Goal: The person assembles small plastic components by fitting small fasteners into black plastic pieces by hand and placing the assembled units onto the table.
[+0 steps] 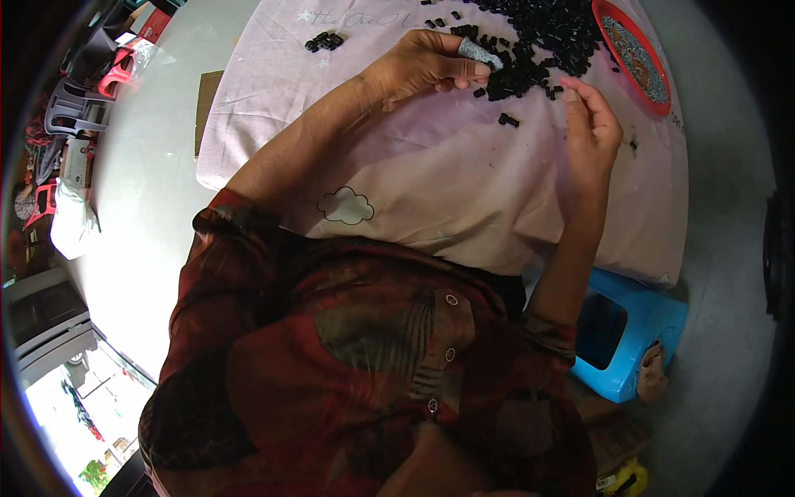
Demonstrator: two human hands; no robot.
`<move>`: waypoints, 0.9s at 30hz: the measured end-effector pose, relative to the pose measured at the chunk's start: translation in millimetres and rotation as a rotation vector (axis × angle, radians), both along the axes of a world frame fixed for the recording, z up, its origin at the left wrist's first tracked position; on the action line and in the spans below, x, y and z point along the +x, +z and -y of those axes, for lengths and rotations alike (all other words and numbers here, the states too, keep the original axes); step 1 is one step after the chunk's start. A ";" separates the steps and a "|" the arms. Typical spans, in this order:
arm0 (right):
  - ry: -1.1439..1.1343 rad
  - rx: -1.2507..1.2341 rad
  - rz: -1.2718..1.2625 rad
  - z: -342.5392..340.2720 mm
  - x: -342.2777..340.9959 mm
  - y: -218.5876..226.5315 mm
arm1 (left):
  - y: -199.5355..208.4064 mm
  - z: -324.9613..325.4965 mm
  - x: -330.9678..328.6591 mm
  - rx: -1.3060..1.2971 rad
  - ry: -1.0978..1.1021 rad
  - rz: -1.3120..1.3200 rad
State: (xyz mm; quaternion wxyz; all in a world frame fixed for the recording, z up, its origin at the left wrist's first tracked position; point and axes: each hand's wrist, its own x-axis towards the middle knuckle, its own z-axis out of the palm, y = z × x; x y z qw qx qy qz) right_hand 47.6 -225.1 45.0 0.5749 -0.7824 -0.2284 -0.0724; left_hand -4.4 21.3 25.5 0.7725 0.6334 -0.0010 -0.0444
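Note:
My left hand (pixel 435 65) is over the table at the edge of a heap of small black plastic pieces (pixel 546 37). A grey wrap (pixel 480 54) covers one fingertip. Its thumb and finger are closed in a pinch; what they hold, if anything, blends into the black pieces behind. To the right of the heap, my right hand (pixel 592 124) is raised with thumb and forefinger tips close together. Anything between those tips is too small to name. Between the hands lie a few loose black pieces (pixel 508 121).
A red tray (pixel 665 108) with small grey metallic-looking bits sits at the far right of the pink-clothed table (pixel 414 174). A small cluster of black pieces (pixel 324 41) lies at the far left. By my right elbow stands a blue plastic stool (pixel 621 377).

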 end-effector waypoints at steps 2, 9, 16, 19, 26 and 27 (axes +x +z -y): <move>0.069 0.036 -0.056 -13.8 -15.3 7.5 | 0.1 -1.3 -5.2 -0.030 0.000 -0.024; 0.267 0.105 -0.127 -36.8 -27.3 1.4 | 1.8 2.3 -10.0 0.021 -0.036 0.051; 0.267 0.165 -0.179 -39.6 -31.7 -5.9 | -7.1 5.2 -7.2 -0.171 -0.072 0.004; 0.222 0.173 -0.217 -41.4 -37.3 -3.6 | -2.7 0.6 -6.8 -0.273 -0.093 -0.067; 0.228 0.190 -0.086 -45.1 -32.3 -12.3 | -12.9 -1.4 -6.0 -0.508 -0.140 -0.128; 0.226 0.188 -0.057 -46.3 -32.4 -12.8 | -14.7 -1.2 -5.8 -0.577 -0.191 -0.111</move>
